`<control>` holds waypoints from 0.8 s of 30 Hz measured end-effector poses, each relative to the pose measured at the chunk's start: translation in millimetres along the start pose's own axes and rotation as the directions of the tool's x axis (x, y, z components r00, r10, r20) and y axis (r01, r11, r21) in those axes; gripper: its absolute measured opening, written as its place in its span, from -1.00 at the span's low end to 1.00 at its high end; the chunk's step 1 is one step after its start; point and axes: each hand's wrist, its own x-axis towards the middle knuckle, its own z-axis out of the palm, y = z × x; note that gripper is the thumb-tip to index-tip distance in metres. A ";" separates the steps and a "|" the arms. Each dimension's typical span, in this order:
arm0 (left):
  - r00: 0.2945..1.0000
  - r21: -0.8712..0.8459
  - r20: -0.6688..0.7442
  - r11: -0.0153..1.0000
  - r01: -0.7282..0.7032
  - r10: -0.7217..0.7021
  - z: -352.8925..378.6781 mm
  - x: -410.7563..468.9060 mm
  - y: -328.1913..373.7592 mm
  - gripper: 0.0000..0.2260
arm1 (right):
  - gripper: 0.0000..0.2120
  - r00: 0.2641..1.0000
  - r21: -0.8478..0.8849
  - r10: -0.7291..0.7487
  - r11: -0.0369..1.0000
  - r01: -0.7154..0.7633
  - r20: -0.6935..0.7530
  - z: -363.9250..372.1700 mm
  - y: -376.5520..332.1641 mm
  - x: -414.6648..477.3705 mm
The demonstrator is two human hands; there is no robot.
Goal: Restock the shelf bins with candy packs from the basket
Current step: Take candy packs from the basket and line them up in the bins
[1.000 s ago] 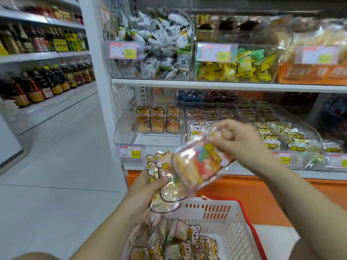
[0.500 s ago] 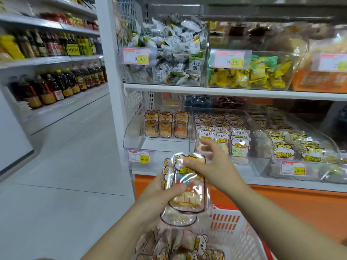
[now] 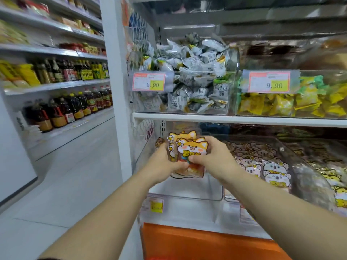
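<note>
both hands [image 3: 189, 162] now lifted from basket, candy packs [image 3: 188, 152] over leftmost bin [image 3: 185, 192]

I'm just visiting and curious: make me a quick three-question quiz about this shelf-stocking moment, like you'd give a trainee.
1. True or false: only the right hand holds the orange cat candy packs.
2. Which bin are the packs held over? A) the leftmost lower bin B) the koala-pack bin C) the upper bin of grey-white packets
3. Fill in: the price tag on the upper left bin reads ____.

Key:
1. False; the left hand grips them too.
2. A
3. 9.90
</note>
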 end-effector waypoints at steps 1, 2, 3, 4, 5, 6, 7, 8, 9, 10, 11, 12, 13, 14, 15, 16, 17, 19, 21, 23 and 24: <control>1.000 -0.003 -0.001 1.000 0.012 -0.012 -0.5 16.8 -17.3 -0.40 | -0.56 0.999 -0.012 0.022 1.000 -0.022 -0.032 8.0 7.0 9.2; 0.999 0.023 -0.014 0.999 0.049 -0.049 -0.6 30.8 -31.4 -0.32 | -0.56 0.996 -0.003 0.062 0.998 -0.062 -0.063 16.9 18.4 20.1; 0.997 0.030 -0.020 0.997 0.069 -0.068 -0.5 39.7 -37.3 -0.24 | -0.56 0.990 0.021 0.110 0.994 -0.108 -0.088 26.0 29.1 30.4; 0.995 0.063 -0.046 0.994 0.086 -0.083 0.2 50.4 -46.4 -0.20 | -0.56 0.982 0.054 0.153 0.987 -0.148 -0.108 35.4 40.5 41.1; 0.993 0.112 -0.067 0.988 0.105 -0.098 -1.2 63.1 -59.9 -0.20 | -0.58 0.975 0.079 0.185 0.981 -0.176 -0.120 44.8 52.6 52.3; 0.990 0.146 -0.074 0.981 0.132 -0.122 -2.0 65.2 -60.3 -0.24 | -0.60 0.971 0.091 0.207 0.976 -0.196 -0.121 54.1 63.5 62.6; 0.989 0.124 -0.087 0.983 0.134 -0.123 -4.8 69.2 -64.3 -0.28 | -0.62 0.968 0.094 0.218 0.974 -0.208 -0.120 63.3 71.2 72.8; 0.986 0.098 -0.105 0.985 0.141 -0.131 -6.7 74.0 -68.2 -0.36 | -0.62 0.968 0.100 0.221 0.973 -0.210 -0.119 73.1 77.2 83.1; 0.982 0.119 -0.141 0.982 0.144 -0.127 -9.8 79.5 -74.1 -0.47 | -0.62 0.970 0.113 0.213 0.973 -0.200 -0.121 82.1 81.7 93.1; 0.970 0.136 -0.199 0.976 0.168 -0.139 -12.3 88.2 -79.5 -0.55 | -0.62 0.971 0.126 0.207 0.973 -0.192 -0.118 91.1 86.0 102.9; 0.957 0.102 -0.256 0.981 0.163 -0.133 -13.5 97.2 -85.8 -0.58 | -0.63 0.976 0.138 0.193 0.974 -0.178 -0.105 99.5 89.3 110.8; 0.933 0.050 -0.311 0.977 0.206 -0.181 -14.3 104.7 -90.1 -0.63 | -0.62 0.981 0.142 0.178 0.976 -0.165 -0.078 107.8 93.3 117.4; 0.917 0.085 -0.351 0.969 0.230 -0.187 -14.4 107.4 -92.7 -0.66 | -0.59 0.986 0.146 0.159 0.978 -0.151 -0.045 115.9 96.4 120.8; 0.902 0.200 -0.384 0.936 0.290 -0.198 -14.8 113.4 -102.2 -0.64 | -0.55 0.986 0.137 0.168 0.977 -0.165 -0.016 123.4 101.4 122.5; 0.889 0.273 -0.394 0.894 0.356 -0.233 -12.4 115.6 -109.6 -0.52 | -0.49 0.980 0.120 0.199 0.973 -0.198 0.002 129.4 106.7 122.7; 0.911 0.421 -0.364 0.838 0.347 -0.195 -10.3 108.7 -107.7 -0.34 | -0.41 0.968 0.097 0.251 0.963 -0.252 0.022 133.7 112.2 124.5; 0.944 0.503 -0.292 0.814 0.289 -0.154 -6.1 96.0 -103.1 -0.21 | -0.38 0.952 0.070 0.301 0.950 -0.304 0.049 136.6 116.2 126.3; 0.954 0.556 -0.285 0.794 0.244 -0.093 5.1 76.5 -92.7 -0.12 | -0.53 0.907 -0.155 0.413 0.905 -0.397 0.084 135.6 114.4 126.8; 0.949 0.595 -0.277 0.748 0.293 -0.150 13.4 62.6 -90.1 -0.12 | -0.66 0.894 -0.402 0.440 0.836 -0.372 0.088 131.9 114.2 129.4; 0.944 0.635 -0.239 0.699 0.329 -0.227 11.5 58.3 -93.9 -0.24 | -0.62 0.901 -0.494 0.423 0.805 -0.328 0.092 129.5 116.9 131.9; 0.945 0.666 -0.200 0.671 0.326 -0.260 9.1 58.5 -94.6 -0.37 | -0.56 0.902 -0.492 0.421 0.807 -0.326 0.092 129.8 118.5 131.7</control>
